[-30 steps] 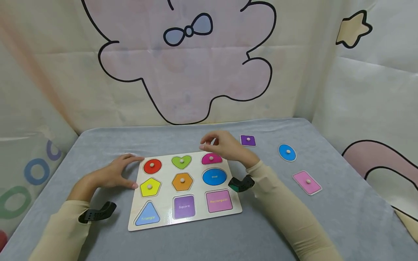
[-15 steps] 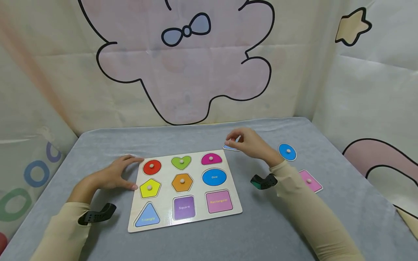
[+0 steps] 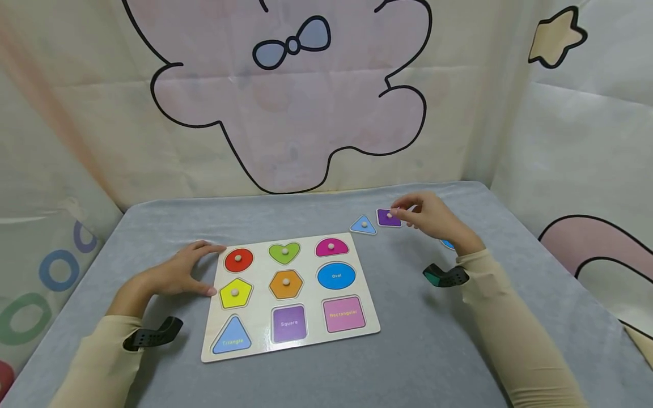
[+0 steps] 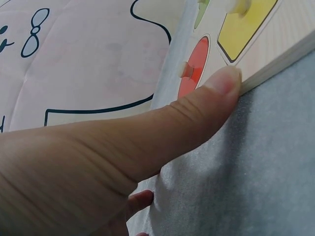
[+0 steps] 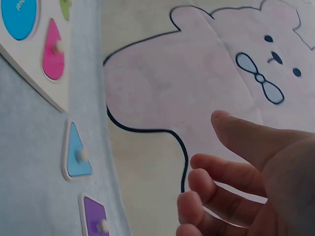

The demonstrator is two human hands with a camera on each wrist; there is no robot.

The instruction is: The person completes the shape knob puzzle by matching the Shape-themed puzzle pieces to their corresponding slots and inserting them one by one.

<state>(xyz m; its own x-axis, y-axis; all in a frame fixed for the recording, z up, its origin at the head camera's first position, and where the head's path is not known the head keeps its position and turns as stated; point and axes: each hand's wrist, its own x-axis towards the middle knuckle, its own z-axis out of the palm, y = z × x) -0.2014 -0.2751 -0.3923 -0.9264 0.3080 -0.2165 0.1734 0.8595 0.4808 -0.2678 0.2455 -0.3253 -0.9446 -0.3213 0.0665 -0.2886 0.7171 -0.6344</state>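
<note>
A wooden shape puzzle board lies on the cloth. My left hand touches its left side, thumb along the edge and fingertips at the far left corner. Red, green, magenta, yellow and orange knobbed pieces sit in the board; the blue oval, triangle, purple square and pink rectangle spaces show printed words. Beyond the far right corner lie a blue triangle piece and a purple square piece. My right hand hovers close to the purple piece, fingers loosely bent, with nothing between them in the right wrist view.
A blue oval piece is mostly hidden behind my right wrist. Grey-blue cloth covers the table, and a printed fabric backdrop stands behind its far edge. A black band is worn on each wrist.
My right hand has moved right from above the board, past the blue triangle piece, to the purple square piece. The triangle now lies uncovered. My left hand stays put.
</note>
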